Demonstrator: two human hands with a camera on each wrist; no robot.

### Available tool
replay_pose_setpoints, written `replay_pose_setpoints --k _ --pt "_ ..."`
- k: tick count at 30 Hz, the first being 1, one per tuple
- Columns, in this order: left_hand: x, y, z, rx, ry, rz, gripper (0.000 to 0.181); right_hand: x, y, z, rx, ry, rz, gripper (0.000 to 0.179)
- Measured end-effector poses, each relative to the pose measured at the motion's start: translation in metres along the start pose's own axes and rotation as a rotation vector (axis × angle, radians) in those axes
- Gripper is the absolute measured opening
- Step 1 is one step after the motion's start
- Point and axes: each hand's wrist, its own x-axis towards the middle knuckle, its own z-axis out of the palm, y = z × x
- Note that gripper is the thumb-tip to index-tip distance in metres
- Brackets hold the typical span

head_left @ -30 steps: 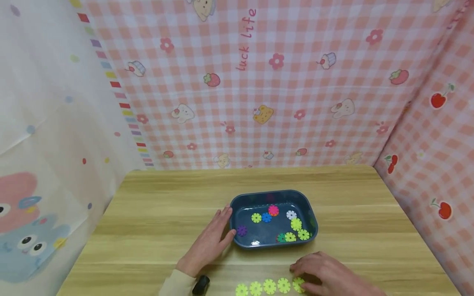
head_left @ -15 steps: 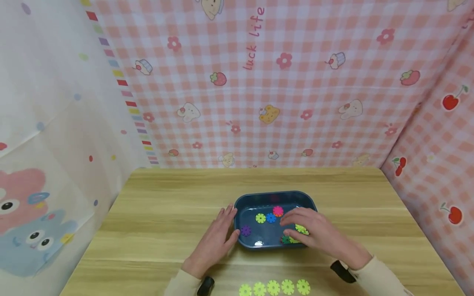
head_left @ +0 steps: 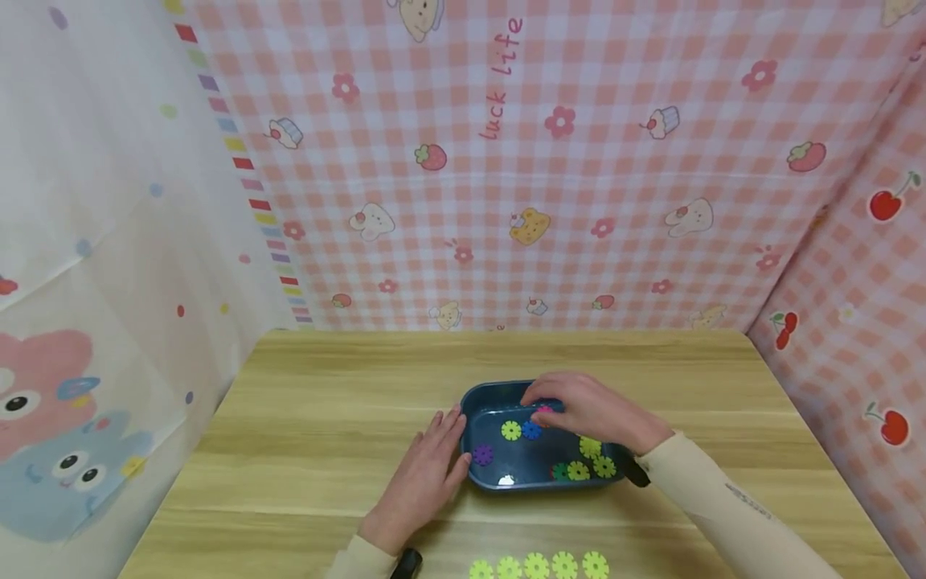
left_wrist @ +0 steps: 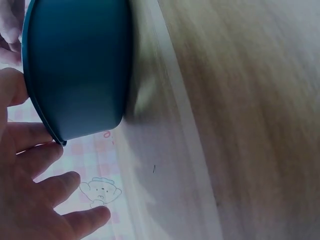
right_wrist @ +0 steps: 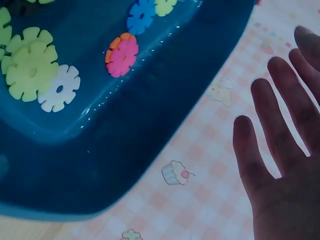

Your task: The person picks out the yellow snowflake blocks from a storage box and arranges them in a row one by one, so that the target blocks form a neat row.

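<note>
In the head view, a dark blue tray (head_left: 506, 460) holds plastic snowflake discs. The left hand (head_left: 419, 478) has its fingertips and thumb against the tray's left rim, fingers extended. Over the tray's back right part hovers the right hand (head_left: 593, 408), near a pink disc (head_left: 545, 413) that it partly covers. Its fingers (right_wrist: 270, 117) look spread, holding nothing, in the right wrist view. Beside the pink disc lie a blue disc (head_left: 531, 429) and a yellow-green one (head_left: 510, 431). A white disc (right_wrist: 61, 88), hidden in the head view, shows beside overlapping yellow-green discs.
Several yellow-green discs (head_left: 537, 565) form a row on the wooden table (head_left: 347, 386) by its front. A purple disc (head_left: 483, 455) lies at the tray's left end, a green one (head_left: 560, 472) near its front wall. Patterned cloth (head_left: 463, 185) hangs behind the table.
The right hand has left the last disc of the front row, reached over the tray's right side, then moved farther back toward the pink disc. The left hand keeps its place at the rim.
</note>
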Motion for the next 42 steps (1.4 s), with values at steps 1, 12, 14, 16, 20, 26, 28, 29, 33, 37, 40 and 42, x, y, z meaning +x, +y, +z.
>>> replay_pose_setpoints --k 1,12,14,16,20,26,28,29,33,37,40,42 --pt "0.0 0.0 0.0 -0.001 0.0 -0.002 0.058 0.003 0.002 0.002 0.008 -0.021 -0.004 0.024" --pt "0.0 -0.001 0.002 -0.005 0.017 -0.004 0.058 0.037 0.019 0.03 0.075 -0.212 0.023 0.03" --pt "0.0 -0.002 0.003 -0.009 0.017 -0.002 0.058 0.04 0.02 0.035 0.078 -0.238 0.031 0.031" --pt "0.0 -0.002 0.003 -0.01 0.009 -0.009 0.058 0.042 0.022 0.038 0.073 -0.26 0.043 0.032" --pt "0.0 -0.002 0.003 -0.015 0.003 -0.012 0.058 0.044 0.026 0.042 0.068 -0.28 0.051 0.033" --pt "0.001 -0.001 0.001 -0.029 0.002 -0.013 0.058 0.046 0.033 0.049 0.063 -0.279 0.05 0.033" --pt "0.001 -0.001 0.001 -0.032 0.0 -0.013 0.058 0.047 0.035 0.051 0.062 -0.275 0.05 0.032" --pt "0.001 -0.001 0.001 -0.034 0.0 -0.012 0.058 0.047 0.036 0.053 0.061 -0.274 0.044 0.032" --pt "0.001 -0.002 0.001 -0.034 -0.007 -0.01 0.058 0.046 0.038 0.059 0.042 -0.27 0.013 0.032" --pt "0.0 -0.003 0.002 -0.031 -0.011 -0.01 0.058 0.044 0.038 0.063 0.023 -0.273 0.005 0.032" --pt "-0.001 -0.003 0.003 -0.03 -0.007 -0.011 0.058 0.043 0.039 0.065 0.023 -0.276 0.018 0.032" --pt "-0.001 -0.003 0.003 -0.031 -0.004 -0.013 0.058 0.043 0.038 0.067 0.027 -0.279 0.027 0.031"
